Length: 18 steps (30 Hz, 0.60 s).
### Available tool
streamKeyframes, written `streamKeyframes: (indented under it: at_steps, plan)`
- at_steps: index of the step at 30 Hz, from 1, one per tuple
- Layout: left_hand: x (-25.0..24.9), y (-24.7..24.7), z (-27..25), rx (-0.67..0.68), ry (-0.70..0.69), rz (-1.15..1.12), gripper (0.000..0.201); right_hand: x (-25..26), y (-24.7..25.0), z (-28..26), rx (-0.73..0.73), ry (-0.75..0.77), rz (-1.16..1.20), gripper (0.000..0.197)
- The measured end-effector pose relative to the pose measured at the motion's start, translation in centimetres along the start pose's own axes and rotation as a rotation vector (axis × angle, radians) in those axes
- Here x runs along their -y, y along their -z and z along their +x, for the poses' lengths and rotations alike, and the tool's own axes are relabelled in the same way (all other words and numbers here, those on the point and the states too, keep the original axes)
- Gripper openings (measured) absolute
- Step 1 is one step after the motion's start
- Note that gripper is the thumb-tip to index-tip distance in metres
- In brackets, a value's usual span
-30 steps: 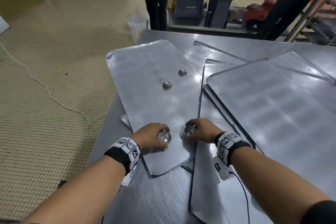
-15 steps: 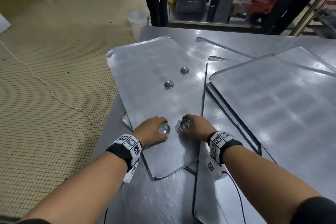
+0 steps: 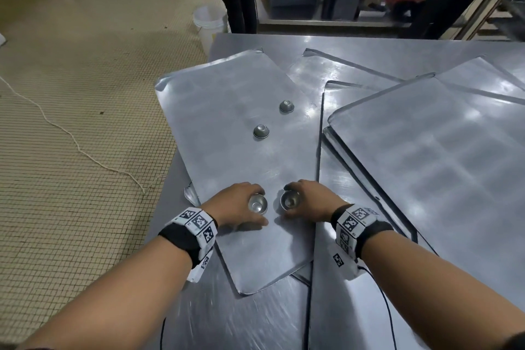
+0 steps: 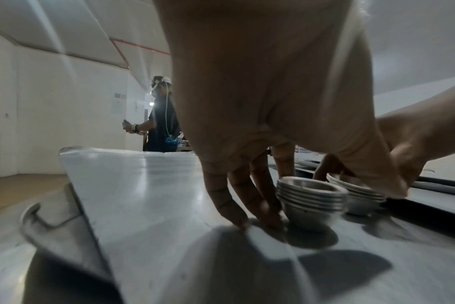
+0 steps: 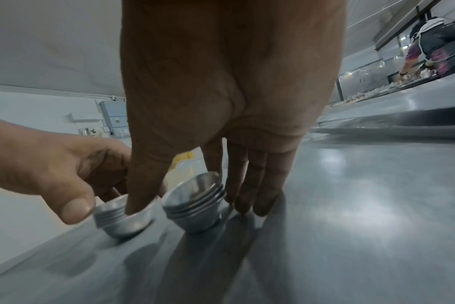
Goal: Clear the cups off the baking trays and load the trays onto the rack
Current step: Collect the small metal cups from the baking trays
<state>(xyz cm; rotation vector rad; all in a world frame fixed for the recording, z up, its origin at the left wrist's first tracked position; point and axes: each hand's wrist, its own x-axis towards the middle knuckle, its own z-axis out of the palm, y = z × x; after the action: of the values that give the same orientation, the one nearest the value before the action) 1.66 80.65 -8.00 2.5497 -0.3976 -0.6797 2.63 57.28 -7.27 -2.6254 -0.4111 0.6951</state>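
Both hands are drawing nearer together: left hand [image 3: 237, 204] is grasping one cup stack [image 3: 258, 203], right hand [image 3: 308, 202] another [image 3: 289, 200], on the tray [image 3: 227, 111]. Nesting them squarely should be easiest.

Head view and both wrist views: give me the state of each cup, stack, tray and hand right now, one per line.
Left hand: curled round the left cup stack.
Right hand: curled round the right cup stack.
Left cup stack: nested, mouth up, on the tray.
Right cup stack: nested, mouth up, tilted.
Near loose cup: upside down, untouched.
Far loose cup: upside down, untouched.
Top tray: lying on the table, cups not cleared.
Other trays: overlapping, bare.
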Motion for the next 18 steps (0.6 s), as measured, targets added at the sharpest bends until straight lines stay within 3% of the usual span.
streamKeyframes:
  at_steps: [5,9,18]
  plan:
    - [0.5,2.4,2.3,0.038,0.050,-0.050,0.066,-1.7,2.2,1.5,0.015,0.027,0.055,0.067]
    - [1.5,4.6,5.2,-0.064,0.081,-0.039,0.053,-2.9,5.0,4.1,-0.043,0.012,0.078,0.060]
    - [2.1,6.8,12.6,-0.360,0.088,-0.100,0.046,-5.4,10.0,11.7,-0.313,-0.080,0.023,0.041]
